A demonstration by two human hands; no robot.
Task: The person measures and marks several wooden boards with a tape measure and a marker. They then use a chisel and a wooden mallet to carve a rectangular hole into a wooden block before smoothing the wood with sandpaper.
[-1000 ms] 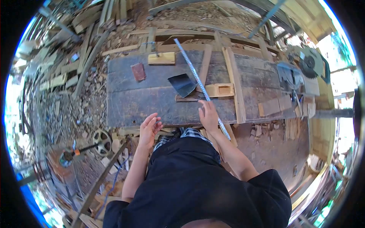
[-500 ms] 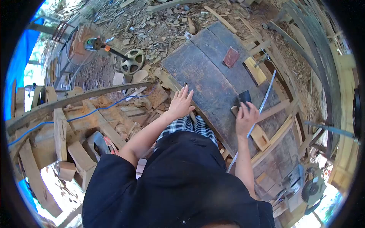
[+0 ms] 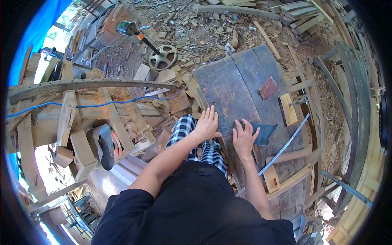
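Observation:
My left hand point(image 3: 207, 124) rests at the near left edge of the dark wooden bench top point(image 3: 228, 87), fingers stretched out, holding nothing. On the bench, my right hand point(image 3: 244, 141) has its fingers spread and bent slightly, with nothing visible in its grasp. Just right of its fingertips lies a dark, slightly curled sheet point(image 3: 266, 134), perhaps sandpaper. A reddish-brown rectangular piece point(image 3: 268, 88) lies farther up the bench. To the right, a long, thin, pale blue toothed strip point(image 3: 288, 145) crosses the bench diagonally.
A slotted wooden block point(image 3: 270, 178) and a light wooden piece point(image 3: 288, 109) sit along the bench's right side. A fan point(image 3: 118, 25) stands at upper left. Wood scraps point(image 3: 204, 34) litter the ground. A blue cable point(image 3: 92, 106) runs over timber at left.
The view has shifted. My right hand has moved left across the bench, off the dark sheet, which now lies more spread out. My left hand stays near the bench edge.

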